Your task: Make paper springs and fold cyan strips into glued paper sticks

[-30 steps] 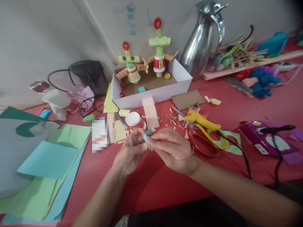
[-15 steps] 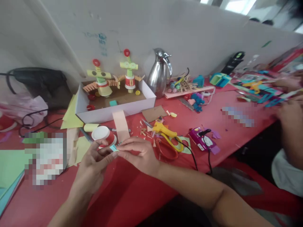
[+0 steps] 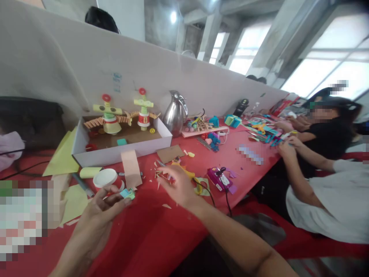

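Note:
My left hand (image 3: pixel 99 219) pinches a small blue and green paper piece (image 3: pixel 127 193) between thumb and fingers, just in front of the white-and-red paper cup (image 3: pixel 107 180). My right hand (image 3: pixel 183 188) is apart from it, its fingers spread and holding nothing. It hovers over paper scraps (image 3: pixel 158 175) beside the yellow-handled scissors (image 3: pixel 198 188), which it partly covers. A pale peach paper strip (image 3: pixel 132 169) lies behind the left hand, leaning on the white box (image 3: pixel 123 148).
Two paper-cup figures (image 3: pixel 111 125) stand in the box. Behind are a steel jug (image 3: pixel 173 115) and a pink tray (image 3: pixel 201 130) of sticks. A purple device (image 3: pixel 218 179) with a black cable lies on the right. Co-workers (image 3: pixel 319 192) sit farther right along the red table (image 3: pixel 138 238).
My right hand has let go of the paper piece and moved right, toward the scissors. My left hand keeps hold of it. The view has tilted up and turned right.

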A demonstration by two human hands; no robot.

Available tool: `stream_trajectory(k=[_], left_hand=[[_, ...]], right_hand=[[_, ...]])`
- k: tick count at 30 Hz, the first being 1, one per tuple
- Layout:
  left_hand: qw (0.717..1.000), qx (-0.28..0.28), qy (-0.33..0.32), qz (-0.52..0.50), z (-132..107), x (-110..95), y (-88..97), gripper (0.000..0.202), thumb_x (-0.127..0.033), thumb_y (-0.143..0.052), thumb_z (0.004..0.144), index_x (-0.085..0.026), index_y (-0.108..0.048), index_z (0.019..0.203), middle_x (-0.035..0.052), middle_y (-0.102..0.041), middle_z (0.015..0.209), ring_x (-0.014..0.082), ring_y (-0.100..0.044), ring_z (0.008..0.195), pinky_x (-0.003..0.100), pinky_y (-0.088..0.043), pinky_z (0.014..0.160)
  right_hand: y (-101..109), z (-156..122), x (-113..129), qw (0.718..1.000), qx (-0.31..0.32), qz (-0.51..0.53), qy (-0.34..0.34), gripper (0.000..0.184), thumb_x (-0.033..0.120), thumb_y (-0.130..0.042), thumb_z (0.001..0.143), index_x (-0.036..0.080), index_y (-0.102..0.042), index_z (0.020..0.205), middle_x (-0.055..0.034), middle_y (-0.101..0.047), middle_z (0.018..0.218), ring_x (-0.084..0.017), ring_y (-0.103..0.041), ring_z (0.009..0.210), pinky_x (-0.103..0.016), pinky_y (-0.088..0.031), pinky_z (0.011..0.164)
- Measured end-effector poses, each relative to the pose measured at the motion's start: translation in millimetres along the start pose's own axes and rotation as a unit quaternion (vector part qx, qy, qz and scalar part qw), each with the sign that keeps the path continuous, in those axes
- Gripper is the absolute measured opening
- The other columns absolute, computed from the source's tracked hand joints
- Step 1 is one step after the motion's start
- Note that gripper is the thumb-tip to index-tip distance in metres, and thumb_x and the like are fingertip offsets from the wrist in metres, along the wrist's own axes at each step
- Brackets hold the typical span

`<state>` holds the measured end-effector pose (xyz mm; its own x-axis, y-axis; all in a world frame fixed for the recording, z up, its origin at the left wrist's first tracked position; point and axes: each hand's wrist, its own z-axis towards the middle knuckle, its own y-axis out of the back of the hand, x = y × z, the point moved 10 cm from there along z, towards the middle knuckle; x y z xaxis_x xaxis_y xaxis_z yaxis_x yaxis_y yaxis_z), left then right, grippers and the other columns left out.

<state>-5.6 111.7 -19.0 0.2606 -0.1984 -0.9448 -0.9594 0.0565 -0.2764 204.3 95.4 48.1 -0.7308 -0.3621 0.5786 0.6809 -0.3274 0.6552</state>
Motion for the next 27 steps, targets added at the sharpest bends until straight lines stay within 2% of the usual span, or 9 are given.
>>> stream_trajectory(k=[3,5,8,11,16,19,21,23,27], left_hand=[[1.0,-0.005,-0.022,-0.009,1,-2,0.7,0.049,-0.023,-0.091,0.055,-0.023,-0.055,0.088,-0.0045,-0.065,0.069,0.0096,-0.065,0.07,0.012,-0.052,0.067],[0.999,-0.01,-0.031,-0.017,1,-3,1.7,0.048,-0.022,-0.09,0.055,-0.023,-0.055,0.088,-0.0045,-0.065,0.07,0.0103,-0.065,0.071,0.014,-0.052,0.068],[0.999,-0.019,-0.03,-0.026,1,-3,3.3,0.049,-0.02,-0.09,0.054,-0.023,-0.054,0.087,-0.0044,-0.065,0.071,0.0117,-0.066,0.073,0.016,-0.052,0.069],[0.999,-0.025,-0.024,-0.042,0,-3,3.4,0.049,-0.02,-0.09,0.054,-0.022,-0.054,0.087,-0.0048,-0.065,0.072,0.0112,-0.066,0.074,0.016,-0.052,0.07],[0.997,-0.02,-0.045,-0.058,-1,-7,0.4,0.049,-0.018,-0.09,0.055,-0.02,-0.053,0.087,-0.0054,-0.063,0.071,0.01,-0.065,0.072,0.017,-0.051,0.071],[0.996,-0.015,-0.062,-0.069,-2,-8,-1.0,0.047,-0.015,-0.088,0.058,-0.02,-0.051,0.086,-0.0053,-0.063,0.071,0.0098,-0.065,0.07,0.018,-0.05,0.07],[0.994,-0.008,-0.071,-0.086,-4,-10,-2.5,0.047,-0.015,-0.087,0.059,-0.02,-0.05,0.087,-0.0056,-0.063,0.07,0.0091,-0.064,0.068,0.018,-0.05,0.069],[0.992,0.003,-0.079,-0.101,-6,-12,-4.6,0.046,-0.014,-0.086,0.061,-0.02,-0.049,0.088,-0.0064,-0.063,0.069,0.0084,-0.063,0.066,0.019,-0.05,0.069],[0.988,0.006,-0.095,-0.125,-11,-18,-5.3,0.044,-0.012,-0.084,0.065,-0.021,-0.049,0.088,-0.0082,-0.06,0.064,0.0071,-0.062,0.064,0.018,-0.049,0.069]], right_hand=[[23,-7,-70,0.954,0.057,-0.258,-0.142,0.039,0.033,-0.066,0.088,0.013,-0.061,0.12,-0.019,-0.067,0.118,-0.034,-0.058,0.112,-0.051,-0.045,0.094],[27,-13,-89,0.941,0.092,-0.288,-0.152,0.027,0.025,-0.06,0.09,0.011,-0.065,0.113,-0.018,-0.07,0.107,-0.032,-0.061,0.104,-0.046,-0.046,0.09],[27,-20,-92,0.943,0.106,-0.285,-0.133,0.021,0.016,-0.052,0.092,0.012,-0.066,0.108,-0.0145,-0.07,0.101,-0.028,-0.062,0.098,-0.038,-0.045,0.089],[35,-18,-92,0.944,0.083,-0.293,-0.128,0.026,0.013,-0.047,0.093,0.011,-0.061,0.115,-0.0153,-0.067,0.11,-0.027,-0.058,0.104,-0.037,-0.043,0.092],[53,3,-109,0.936,0.039,-0.32,-0.144,0.03,0.012,-0.041,0.094,0.007,-0.057,0.119,-0.0202,-0.063,0.113,-0.029,-0.055,0.107,-0.041,-0.04,0.095],[50,-2,-110,0.935,0.037,-0.325,-0.139,0.032,0.013,-0.046,0.091,0.006,-0.056,0.12,-0.0225,-0.06,0.115,-0.032,-0.053,0.11,-0.046,-0.037,0.098],[35,-17,-102,0.945,0.073,-0.302,-0.102,0.034,0.022,-0.055,0.09,0.01,-0.057,0.121,-0.0208,-0.059,0.119,-0.032,-0.054,0.113,-0.046,-0.038,0.099],[14,-37,-96,0.955,0.157,-0.238,-0.083,0.04,0.028,-0.064,0.085,0.013,-0.057,0.122,-0.0175,-0.063,0.115,-0.03,-0.059,0.109,-0.042,-0.044,0.094],[-2,-63,-94,0.949,0.24,-0.166,-0.121,0.046,0.025,-0.062,0.084,0.013,-0.052,0.127,-0.0145,-0.07,0.103,-0.029,-0.068,0.096,-0.039,-0.05,0.08]])
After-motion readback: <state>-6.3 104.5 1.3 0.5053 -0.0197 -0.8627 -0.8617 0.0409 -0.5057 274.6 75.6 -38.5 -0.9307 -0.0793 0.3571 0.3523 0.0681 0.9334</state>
